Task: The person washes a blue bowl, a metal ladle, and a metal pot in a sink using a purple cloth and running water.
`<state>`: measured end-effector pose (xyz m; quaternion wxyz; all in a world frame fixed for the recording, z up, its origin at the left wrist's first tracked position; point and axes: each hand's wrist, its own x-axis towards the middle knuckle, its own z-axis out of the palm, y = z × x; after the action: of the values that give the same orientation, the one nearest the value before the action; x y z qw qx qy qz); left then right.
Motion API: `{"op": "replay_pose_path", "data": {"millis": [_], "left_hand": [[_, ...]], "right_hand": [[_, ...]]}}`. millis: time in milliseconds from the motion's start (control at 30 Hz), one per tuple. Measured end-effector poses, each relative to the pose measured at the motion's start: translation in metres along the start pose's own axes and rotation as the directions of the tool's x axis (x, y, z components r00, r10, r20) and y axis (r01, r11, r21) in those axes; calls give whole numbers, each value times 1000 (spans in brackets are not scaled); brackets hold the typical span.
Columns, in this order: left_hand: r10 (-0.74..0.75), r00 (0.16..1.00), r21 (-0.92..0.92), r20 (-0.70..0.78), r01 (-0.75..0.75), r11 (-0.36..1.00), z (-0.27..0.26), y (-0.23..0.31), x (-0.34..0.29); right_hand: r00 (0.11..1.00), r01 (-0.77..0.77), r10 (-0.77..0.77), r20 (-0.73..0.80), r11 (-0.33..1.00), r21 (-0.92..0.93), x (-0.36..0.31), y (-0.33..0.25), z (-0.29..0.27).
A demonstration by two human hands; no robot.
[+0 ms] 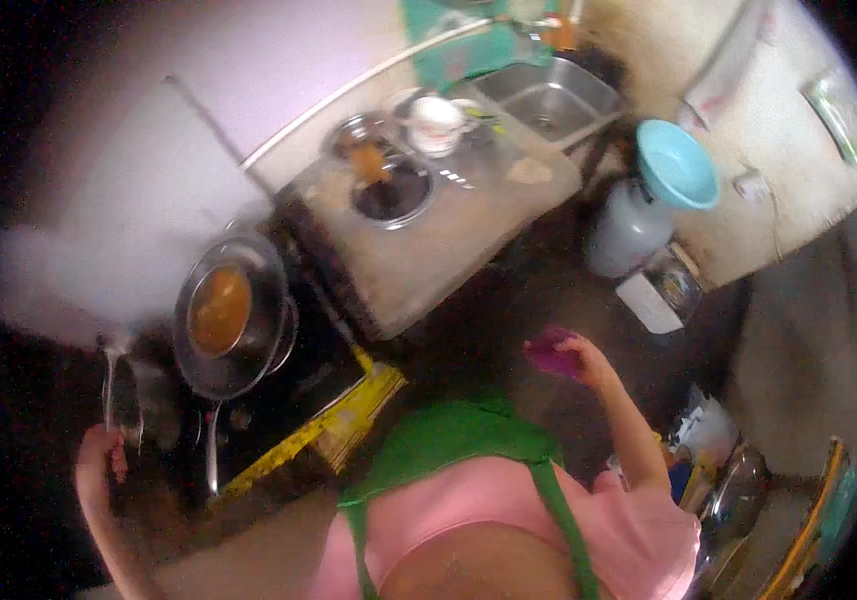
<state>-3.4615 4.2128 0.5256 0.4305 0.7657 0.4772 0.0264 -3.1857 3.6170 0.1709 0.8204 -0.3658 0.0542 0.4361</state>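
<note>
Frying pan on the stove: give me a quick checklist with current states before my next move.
1. Frying pan sits flat on the stove: ok.
2. Orange-brown food lies inside the pan, none seen spilled: ok.
3. Pan handle is free, no hand on it: ok.
4. Left hand grips a metal utensil beside the pan: ok.
5. Right hand holds a small purple thing, away from the stove: ok; what the thing is: cannot tell.
6. Burner lit or not: cannot tell.
</note>
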Motion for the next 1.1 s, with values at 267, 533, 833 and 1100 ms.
{"op": "replay_pose_path", "data": {"millis": [267,533,833,1100], "left_hand": [[22,787,58,616,-74,996,382,303,-42],[190,272,-200,943,9,980,736,494,70],[352,204,-407,913,437,802,980,652,200],[336,318,-459,886,515,724,1143,765,278]], "right_hand": [[977,212,-205,-55,952,219,-24,-188,-134],[842,539,-525,-124,821,190,71,-422,-195],[759,508,-600,-254,789,-347,267,-723,-226],[800,538,-576,-168,812,-226,427,-884,-343]]}}
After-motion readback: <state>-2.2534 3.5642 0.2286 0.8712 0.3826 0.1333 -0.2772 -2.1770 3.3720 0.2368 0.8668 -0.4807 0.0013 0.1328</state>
